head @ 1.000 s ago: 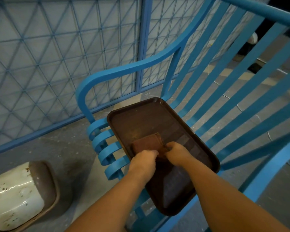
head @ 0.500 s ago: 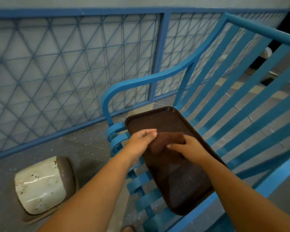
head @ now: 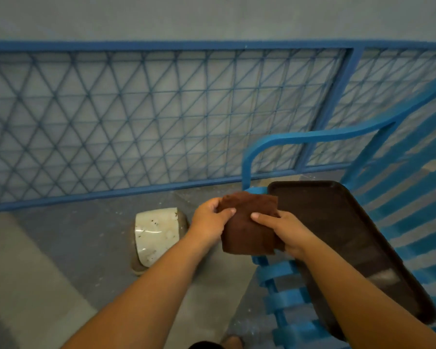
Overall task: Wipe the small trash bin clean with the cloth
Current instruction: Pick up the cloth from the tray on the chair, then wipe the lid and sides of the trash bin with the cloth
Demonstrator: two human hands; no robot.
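A brown cloth (head: 247, 222) hangs in the air between my two hands, folded into a rough square. My left hand (head: 209, 220) grips its upper left edge and my right hand (head: 285, 230) holds its right side. The small trash bin (head: 155, 234) lies on the concrete floor to the left of my hands, with a dirty white, speckled face and a brown rim. The cloth is apart from the bin, up and to its right.
A brown tray (head: 337, 222) rests on the seat of a blue slatted bench (head: 282, 275) at the right. A blue wire-mesh fence (head: 161, 117) runs across the back. A toe of my foot (head: 233, 342) shows at the bottom edge.
Both hands lifted the cloth off the tray and carried it left, past the bench's edge. The view swung left, bringing the bin toward the middle.
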